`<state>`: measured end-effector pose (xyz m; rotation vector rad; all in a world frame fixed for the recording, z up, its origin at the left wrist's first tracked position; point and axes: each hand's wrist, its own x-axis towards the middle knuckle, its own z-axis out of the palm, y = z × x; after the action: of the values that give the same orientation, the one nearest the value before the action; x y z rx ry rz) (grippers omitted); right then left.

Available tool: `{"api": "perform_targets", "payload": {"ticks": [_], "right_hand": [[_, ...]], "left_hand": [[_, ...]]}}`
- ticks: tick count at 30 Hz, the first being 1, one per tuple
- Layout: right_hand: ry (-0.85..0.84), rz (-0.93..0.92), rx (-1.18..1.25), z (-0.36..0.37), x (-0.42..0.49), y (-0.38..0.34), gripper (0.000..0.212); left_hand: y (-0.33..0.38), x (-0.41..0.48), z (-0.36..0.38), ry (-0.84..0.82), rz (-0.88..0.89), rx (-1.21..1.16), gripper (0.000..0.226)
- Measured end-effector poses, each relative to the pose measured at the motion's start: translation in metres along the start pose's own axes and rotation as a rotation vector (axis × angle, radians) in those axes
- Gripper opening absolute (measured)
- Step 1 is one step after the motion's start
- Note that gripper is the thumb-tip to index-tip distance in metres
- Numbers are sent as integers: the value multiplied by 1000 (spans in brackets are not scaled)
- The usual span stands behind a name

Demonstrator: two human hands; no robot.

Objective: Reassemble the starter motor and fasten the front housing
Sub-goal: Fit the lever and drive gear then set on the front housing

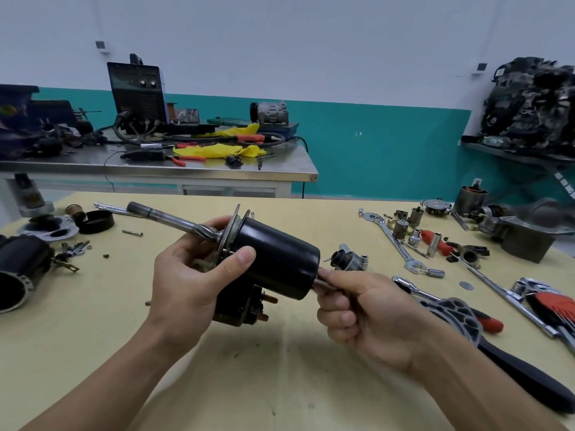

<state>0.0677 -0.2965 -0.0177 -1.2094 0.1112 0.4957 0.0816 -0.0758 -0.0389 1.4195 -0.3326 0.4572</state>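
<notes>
While the starter motor [280, 259] is held clear of the table [280, 393], above its near middle, most of the risk is carried by the 2 grips. The left hand [193, 275] is wrapped round the flange end, with the thumb laid across the black casing and the fingers curled behind it. The right hand [367, 309] is closed on a short steel stub [320, 283] that protrudes from the casing's rear face at 4 o'clock; whether the stub is being pushed in or drawn out cannot be told. The solenoid [249, 309] hangs below the casing at 6 o'clock, its copper terminals exposed. The long shaft [174, 217] points away to 10 o'clock.

If the stub is forced while off-axis, the parts inside could be jammed or scored. The 2 flange plates [236, 227] are seen slightly apart, so left fingers could be nipped if the plates are driven together. Should the left grip be loosened, the unit could be dropped onto the solenoid terminals, and these could be bent.

Farther out, at 3 o'clock, a small grey-and-black part [345, 259] and a ratchet [413, 289] lie near the right hand and could be knocked by a swung elbow. At 10 o'clock a loose bolt [132, 233] lies unsecured; fasteners like it could be mislaid. At 2 o'clock, by the far edge, a grey cast housing [525, 241] rests; it is judged possibly the front housing, not yet fitted.
</notes>
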Motion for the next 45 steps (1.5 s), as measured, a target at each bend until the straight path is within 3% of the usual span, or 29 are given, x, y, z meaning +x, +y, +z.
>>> {"api": "perform_targets", "payload": {"ticks": [2,5,7,9,10,13,17,25,37,42,45], "right_hand": [[124,-84,-284,-4,-4,-7,46],[318,-546,-740,-8,-16,-12,49],[138,-728,-934,-2,-22,-7,63],[-17,-699,-1088,6,-17,6,92],[-14,-700,-1083,12,-13,13,94],[62,-764,-847,25,4,32,69],[5,-710,-620,22,15,49,62],[95,-790,-405,26,35,56,62],[187,-915,-347,23,38,59,59],[148,-925,-345,25,35,59,63],[143,-940,-282,25,32,57,77]], "left_hand": [[7,0,0,-54,46,73,47],[18,0,0,-107,108,198,54],[27,1,2,-149,132,266,59],[36,1,2,-199,141,330,63],[41,2,1,-230,141,367,65],[58,9,3,-396,119,497,68],[67,24,20,-615,79,754,72],[65,46,32,-676,42,813,88],[64,34,22,-778,22,854,95],[50,22,-3,-678,16,562,94],[40,16,0,-646,142,519,87]]}}
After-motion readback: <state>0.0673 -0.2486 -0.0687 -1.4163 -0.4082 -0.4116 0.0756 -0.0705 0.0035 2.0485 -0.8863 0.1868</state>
